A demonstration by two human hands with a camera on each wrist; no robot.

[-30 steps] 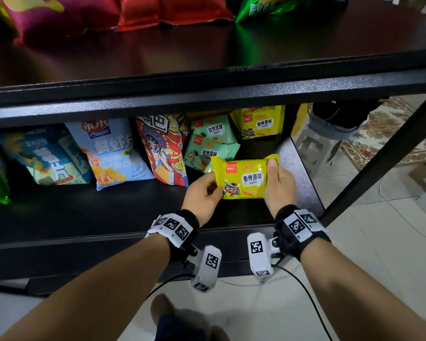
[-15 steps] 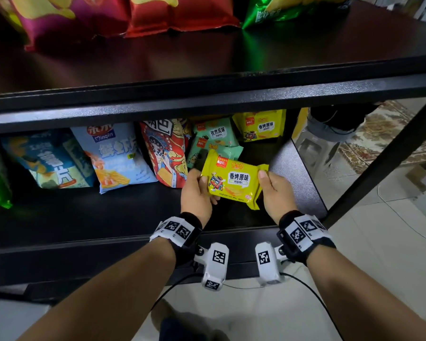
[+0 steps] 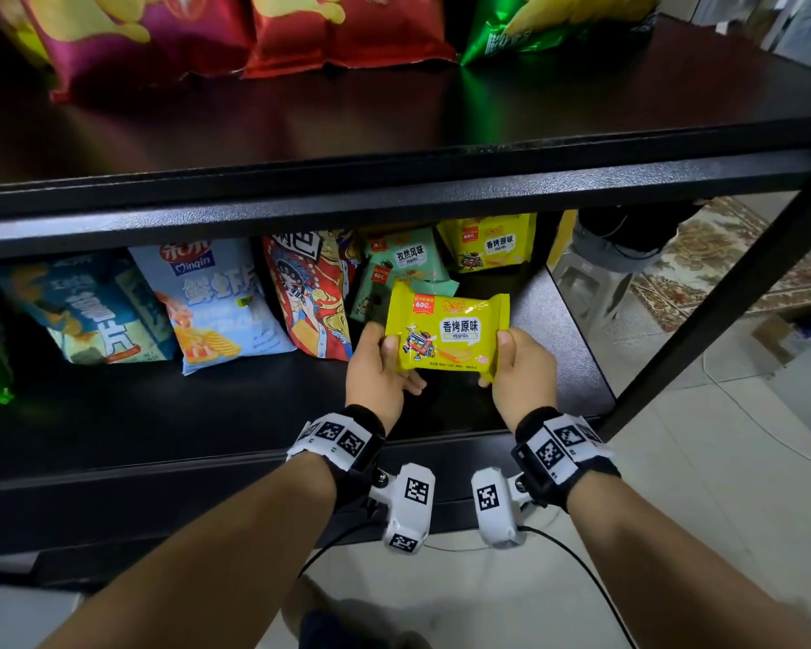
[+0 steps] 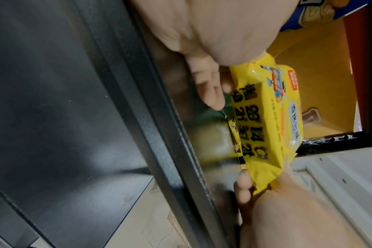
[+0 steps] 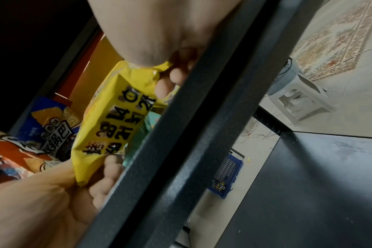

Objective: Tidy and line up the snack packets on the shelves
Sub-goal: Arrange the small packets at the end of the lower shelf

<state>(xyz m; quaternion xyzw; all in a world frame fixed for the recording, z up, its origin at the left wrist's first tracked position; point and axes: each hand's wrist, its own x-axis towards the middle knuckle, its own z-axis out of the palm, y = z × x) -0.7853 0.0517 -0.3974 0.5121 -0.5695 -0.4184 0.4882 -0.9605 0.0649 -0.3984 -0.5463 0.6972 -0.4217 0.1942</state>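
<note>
A small yellow snack packet [image 3: 445,332] is held face up just above the right part of the lower shelf [image 3: 254,405]. My left hand [image 3: 385,363] pinches its left end, thumb on top and fingers beneath. My right hand [image 3: 511,363] pinches its right end the same way. In the left wrist view the yellow packet [image 4: 265,120] hangs between my left fingers [image 4: 210,89] and the right hand [image 4: 287,209]. The right wrist view shows the packet [image 5: 113,124] from below, behind the shelf rail [image 5: 181,151].
Behind the held packet stand a second yellow packet [image 3: 492,243], two green packets [image 3: 408,260], a red-orange bag [image 3: 310,297], a light blue bag [image 3: 211,302] and a teal bag [image 3: 85,311]. Large chip bags [image 3: 347,30] line the upper shelf. A black post [image 3: 722,311] frames the right side.
The yellow packet shifted a little left, tilted half a second ago, and now sits closer to level. Both hands kept hold of its ends throughout.
</note>
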